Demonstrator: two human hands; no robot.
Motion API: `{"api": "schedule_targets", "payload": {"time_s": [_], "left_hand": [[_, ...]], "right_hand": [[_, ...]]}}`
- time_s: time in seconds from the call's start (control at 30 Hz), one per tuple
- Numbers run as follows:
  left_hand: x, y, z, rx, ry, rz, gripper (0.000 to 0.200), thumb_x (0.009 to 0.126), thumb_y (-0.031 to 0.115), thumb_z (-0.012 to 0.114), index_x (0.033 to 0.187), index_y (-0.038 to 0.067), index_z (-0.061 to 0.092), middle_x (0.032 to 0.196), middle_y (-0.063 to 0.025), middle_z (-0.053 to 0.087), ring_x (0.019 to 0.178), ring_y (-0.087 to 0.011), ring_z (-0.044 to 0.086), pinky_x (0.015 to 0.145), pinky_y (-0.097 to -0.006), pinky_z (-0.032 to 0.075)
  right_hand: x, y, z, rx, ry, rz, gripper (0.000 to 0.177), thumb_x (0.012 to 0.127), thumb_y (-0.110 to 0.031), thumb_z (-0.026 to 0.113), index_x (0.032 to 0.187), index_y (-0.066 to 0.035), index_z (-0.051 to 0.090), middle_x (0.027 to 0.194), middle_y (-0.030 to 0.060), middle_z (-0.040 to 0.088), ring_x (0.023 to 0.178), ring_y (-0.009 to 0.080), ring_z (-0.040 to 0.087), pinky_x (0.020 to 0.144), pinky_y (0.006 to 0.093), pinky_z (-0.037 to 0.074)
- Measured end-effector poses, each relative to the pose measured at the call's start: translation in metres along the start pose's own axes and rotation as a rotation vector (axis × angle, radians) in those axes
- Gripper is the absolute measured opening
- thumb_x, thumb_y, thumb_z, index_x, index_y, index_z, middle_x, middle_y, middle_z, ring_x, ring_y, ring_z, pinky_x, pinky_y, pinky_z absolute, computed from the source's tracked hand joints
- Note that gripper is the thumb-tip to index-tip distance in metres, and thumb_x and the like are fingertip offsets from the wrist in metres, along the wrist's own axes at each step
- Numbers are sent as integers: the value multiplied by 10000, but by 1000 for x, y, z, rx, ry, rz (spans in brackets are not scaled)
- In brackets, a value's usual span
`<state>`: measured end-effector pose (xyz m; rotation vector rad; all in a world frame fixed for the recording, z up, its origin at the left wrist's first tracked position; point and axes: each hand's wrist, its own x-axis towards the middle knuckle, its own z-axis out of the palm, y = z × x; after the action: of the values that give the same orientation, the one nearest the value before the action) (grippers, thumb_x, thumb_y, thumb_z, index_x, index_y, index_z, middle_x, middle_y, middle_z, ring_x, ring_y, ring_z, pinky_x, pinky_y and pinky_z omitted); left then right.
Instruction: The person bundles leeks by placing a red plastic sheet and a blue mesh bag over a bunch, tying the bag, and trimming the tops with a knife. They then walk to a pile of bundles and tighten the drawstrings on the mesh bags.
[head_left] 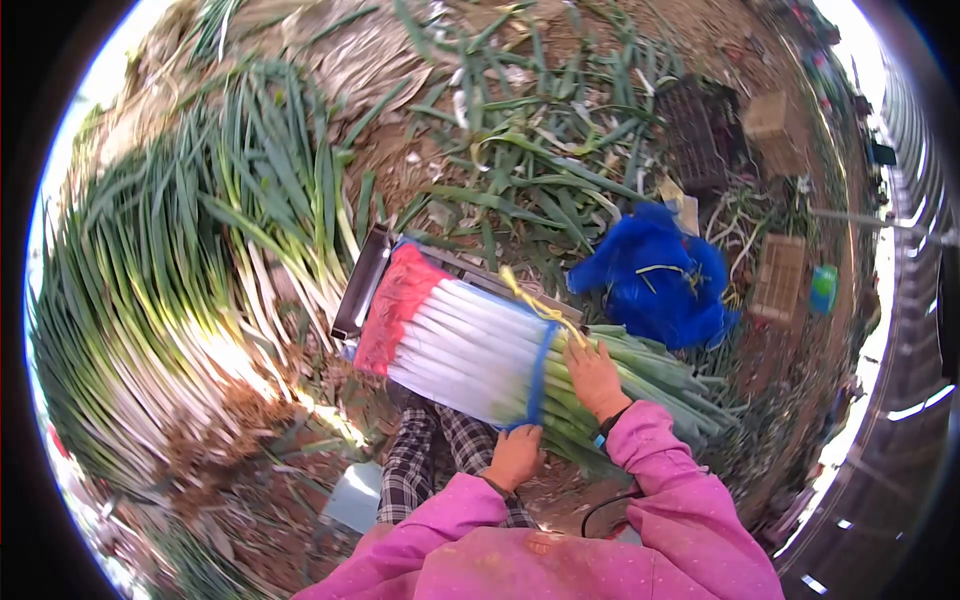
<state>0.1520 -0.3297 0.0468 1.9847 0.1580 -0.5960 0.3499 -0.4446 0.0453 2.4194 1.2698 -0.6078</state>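
Observation:
A thick bundle of green onions [470, 340] lies on a metal-edged stand [358, 285], white stalks to the left and green leaves to the right. A red mesh wrap [398, 310] covers the root end. Around the middle runs a blue band [543, 375]. My left hand [516, 457] is closed at the band's lower end, fingers curled against the bundle's near side. On top of the leaves lies my right hand [597, 382], fingers stretched out and apart. A yellow tie [530, 298] runs along the far side to its fingertips.
Many loose green onions [150, 330] lie in a large pile at left, roots toward me. Cut leaves [540, 170] litter the soil ahead. To the right are a blue mesh heap [655, 285], a dark crate [690, 135], a tan crate [780, 280] and a green container [823, 290].

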Motion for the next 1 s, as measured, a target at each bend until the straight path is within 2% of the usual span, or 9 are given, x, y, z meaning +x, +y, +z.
{"api": "schedule_targets", "payload": {"time_s": [0.03,0.13,0.27,0.37,0.5,0.6,0.77,0.9,1.0], "left_hand": [[-8,2,-4,38,-24,-8,411,784,223,621,1138,45,512,1098,-153,572,1051,-324,551,879,-508,403],[-41,-1,-24,122,-181,-49,413,802,248,581,1149,36,508,1097,-176,585,1022,-360,569,853,-498,441],[-79,-8,-64,210,-392,-110,353,803,266,549,1068,33,568,1001,-207,630,940,-380,605,792,-474,481],[-92,-1,-87,335,-466,-115,309,802,279,543,987,42,611,940,-211,651,914,-373,620,783,-467,486],[-103,23,-117,376,-387,-15,293,821,270,518,986,54,626,941,-208,654,918,-372,621,785,-461,487],[-126,45,-146,361,-286,-8,276,831,259,521,971,48,631,927,-211,650,902,-369,620,783,-448,488],[-187,20,-208,433,-198,-5,285,828,260,524,1000,67,646,916,-186,656,882,-366,624,777,-438,490],[-253,-14,-257,474,-87,-252,272,807,255,548,937,43,658,888,-191,660,844,-365,633,747,-436,498],[-302,-50,-280,473,-144,-371,324,797,281,542,992,45,647,919,-224,652,885,-391,623,783,-451,487]], "right_hand": [[-15,-5,0,148,-85,144,374,876,-148,437,1230,-53,511,1342,118,444,1307,291,362,1025,513,324],[-71,-13,-13,222,-91,325,366,872,-154,454,1218,-53,517,1335,117,448,1303,294,368,1013,519,336],[-138,-36,-24,348,-228,381,340,824,-113,504,1157,-81,570,1354,133,421,1261,272,414,988,494,360],[-154,-62,-56,549,-1,389,199,803,-125,520,976,-73,603,1138,142,534,1083,310,525,841,446,458],[-129,-72,-110,705,210,544,118,807,-131,509,865,-62,585,915,148,568,889,354,579,741,447,481],[-142,-78,-117,714,306,584,109,815,-128,498,857,-66,576,893,157,574,855,370,586,732,469,474],[-182,-66,-135,861,231,691,167,849,-169,481,936,-102,607,1025,126,617,945,349,595,773,467,472],[-199,-50,-152,905,150,714,241,854,-183,456,1021,-116,616,1124,108,612,971,339,605,808,462,471],[-215,-62,-138,890,128,786,254,819,-193,515,1041,-131,622,1140,129,606,1003,342,593,837,458,465]]}}
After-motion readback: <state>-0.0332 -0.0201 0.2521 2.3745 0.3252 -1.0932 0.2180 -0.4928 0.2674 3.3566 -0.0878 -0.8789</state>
